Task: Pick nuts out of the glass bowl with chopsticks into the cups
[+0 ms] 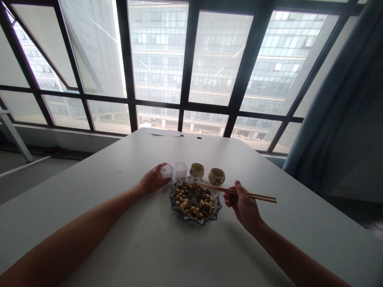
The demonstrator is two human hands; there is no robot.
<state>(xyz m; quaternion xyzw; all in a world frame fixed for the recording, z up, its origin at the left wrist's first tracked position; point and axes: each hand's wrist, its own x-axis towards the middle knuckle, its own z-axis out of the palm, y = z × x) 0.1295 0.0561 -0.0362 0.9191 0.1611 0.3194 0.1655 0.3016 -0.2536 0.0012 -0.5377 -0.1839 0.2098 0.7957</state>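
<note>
My right hand point(243, 205) is closed round a pair of wooden chopsticks point(260, 197), whose tips reach over a scalloped glass bowl point(196, 222). Peanuts point(188, 208) and dark striped seeds fill the bowl; whether the tips pinch anything is too small to tell. At the left, my left hand point(154, 179) grips a small translucent plastic cup point(167, 171) between thumb and fingers. A second translucent cup point(180, 170) stands beside it. Two cream-coloured teacups with dark characters, a left teacup point(196, 171) and a right teacup point(216, 176), stand behind the bowl.
All of this rests on a long white table point(143, 247). White sheets of paper point(161, 132) lie at its far end, near dark round holes. Beyond are tall framed windows, and a blue-grey curtain point(326, 99) hangs at the right.
</note>
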